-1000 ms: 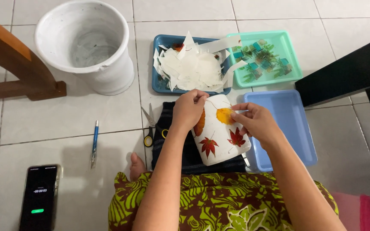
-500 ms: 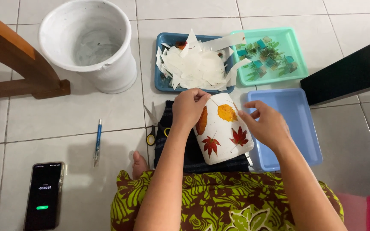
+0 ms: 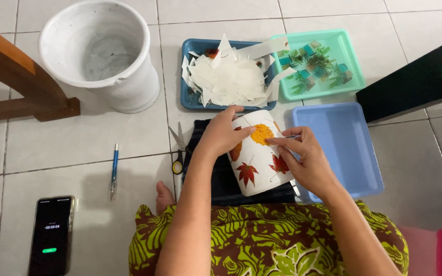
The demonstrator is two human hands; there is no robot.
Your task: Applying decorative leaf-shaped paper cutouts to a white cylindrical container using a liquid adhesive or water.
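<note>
Head view, person seated on the tiled floor [image 3: 103, 148], patterned green garment at 6 o'clock.

Left hand [image 3: 221, 135]: fingers spread and laid over the upper left side of the white cylinder [image 3: 259, 156], steadying it. No closed grip, more of a flat hold.

Right hand [image 3: 308, 161]: fingers pinched narrow on a thin pointed tool [image 3: 287, 137], its tip at the cylinder's right edge. Can't tell what kind of tool.

Cylinder sits dead centre, tilted, resting on a dark cloth [image 3: 221, 179] over the lap. Surface carries pressed leaves: an orange one [image 3: 261, 134] near the top, a red maple-shaped one [image 3: 246, 173] low left, another red one [image 3: 278, 164] low right, partly under the right hand.

Around it:
- 12 o'clock: dark blue tray [image 3: 188, 97] heaped with white paper scraps [image 3: 228, 79].
- 1 o'clock: mint green tray [image 3: 356, 71] with green sprigs and small coloured bits.
- 3 o'clock: light blue tray [image 3: 344, 148], touching the right wrist area.
- 9 o'clock, just beside the cloth: scissors [image 3: 178, 151], yellow-black handle.
- Further out at 9 o'clock: blue pen [image 3: 114, 171].
- 10–11 o'clock: white bucket [image 3: 103, 56]; wooden furniture leg [image 3: 16, 82] left of it.
- 7–8 o'clock: phone [image 3: 50, 235], screen lit.
- 2–3 o'clock edge: dark furniture [image 3: 420, 82].
</note>
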